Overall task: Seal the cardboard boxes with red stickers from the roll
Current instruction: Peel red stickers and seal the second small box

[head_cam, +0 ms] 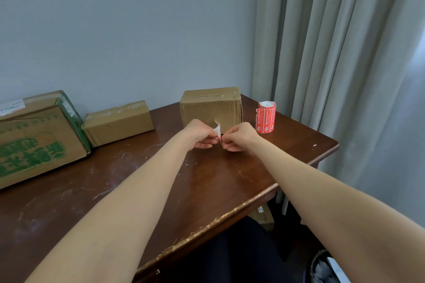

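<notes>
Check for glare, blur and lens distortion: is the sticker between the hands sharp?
Head view: soft even daylight, brightest by the curtain, no hard glare on the table; head view: wide-angle stretch enlarges the forearms; head view: the sticker pinched between left hand and right hand is small and soft, print unreadable.

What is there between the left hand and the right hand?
In the head view, a sticker, white backing with a red edge, pinched by the left hand and the right hand.
</notes>
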Action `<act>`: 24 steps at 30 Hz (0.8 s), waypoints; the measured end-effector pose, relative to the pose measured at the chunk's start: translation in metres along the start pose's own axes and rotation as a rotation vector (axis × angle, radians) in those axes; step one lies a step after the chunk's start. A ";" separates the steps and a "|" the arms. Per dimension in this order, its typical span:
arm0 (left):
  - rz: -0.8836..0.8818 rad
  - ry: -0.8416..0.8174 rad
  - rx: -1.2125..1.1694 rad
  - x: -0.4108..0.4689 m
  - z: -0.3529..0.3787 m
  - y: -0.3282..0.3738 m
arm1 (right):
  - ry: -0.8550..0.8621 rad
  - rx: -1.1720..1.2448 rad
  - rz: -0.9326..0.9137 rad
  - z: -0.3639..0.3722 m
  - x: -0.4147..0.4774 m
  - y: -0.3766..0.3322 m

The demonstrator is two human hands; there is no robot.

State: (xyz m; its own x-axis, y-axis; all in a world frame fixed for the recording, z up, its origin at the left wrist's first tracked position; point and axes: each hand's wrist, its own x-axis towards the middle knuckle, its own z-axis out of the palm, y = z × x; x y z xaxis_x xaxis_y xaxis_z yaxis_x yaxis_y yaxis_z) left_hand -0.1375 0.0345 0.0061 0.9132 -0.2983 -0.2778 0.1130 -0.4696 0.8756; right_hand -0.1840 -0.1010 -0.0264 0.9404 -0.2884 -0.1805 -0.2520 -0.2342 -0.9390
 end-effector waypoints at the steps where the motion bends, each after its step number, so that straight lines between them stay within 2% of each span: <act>1: 0.009 0.007 0.001 0.000 0.000 0.000 | -0.005 0.008 -0.005 0.000 0.000 0.000; 14: 0.044 0.025 -0.069 0.000 -0.001 0.003 | -0.048 0.042 -0.039 -0.001 -0.002 -0.005; 24: 0.051 0.038 -0.010 -0.001 0.002 0.005 | -0.039 0.014 -0.054 -0.002 -0.003 -0.005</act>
State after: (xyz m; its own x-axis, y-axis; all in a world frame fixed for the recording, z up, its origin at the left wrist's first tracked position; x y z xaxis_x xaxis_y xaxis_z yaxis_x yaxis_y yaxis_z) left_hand -0.1382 0.0311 0.0096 0.9321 -0.2896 -0.2174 0.0693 -0.4465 0.8921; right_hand -0.1856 -0.1009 -0.0203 0.9608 -0.2393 -0.1400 -0.1973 -0.2354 -0.9517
